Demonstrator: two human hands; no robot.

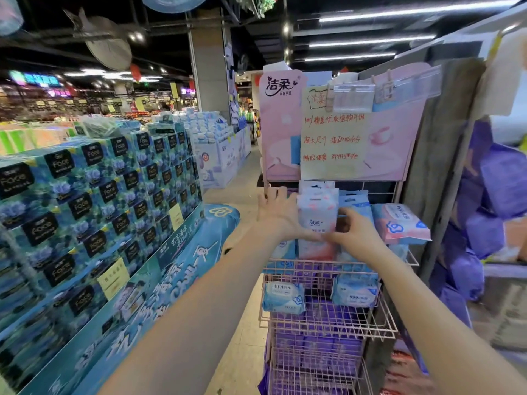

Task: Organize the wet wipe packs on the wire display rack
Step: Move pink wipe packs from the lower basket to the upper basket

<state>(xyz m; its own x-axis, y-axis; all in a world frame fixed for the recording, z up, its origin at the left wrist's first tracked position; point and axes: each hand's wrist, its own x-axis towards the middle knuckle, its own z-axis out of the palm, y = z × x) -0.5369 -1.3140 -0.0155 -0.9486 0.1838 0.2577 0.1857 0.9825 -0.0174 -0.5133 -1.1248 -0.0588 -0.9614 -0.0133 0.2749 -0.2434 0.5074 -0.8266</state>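
A pink wire display rack (328, 334) stands in front of me with hanging and shelved wet wipe packs. A white-and-pink wipe pack (317, 215) hangs in the top row. My left hand (276, 213) lies flat against its left side, fingers spread upward. My right hand (353, 230) pinches its lower right corner. Blue hanging packs (355, 202) sit just right of it, and a larger pink-and-blue pack (399, 223) lies further right. Two blue packs (283, 297) (355, 292) rest in the basket below.
A tall stack of blue tissue boxes (94, 212) fills the left side. A pink sign with a handwritten note (333, 141) tops the rack. Purple bags (482, 223) hang at the right. An aisle floor (239, 178) runs between the stack and the rack.
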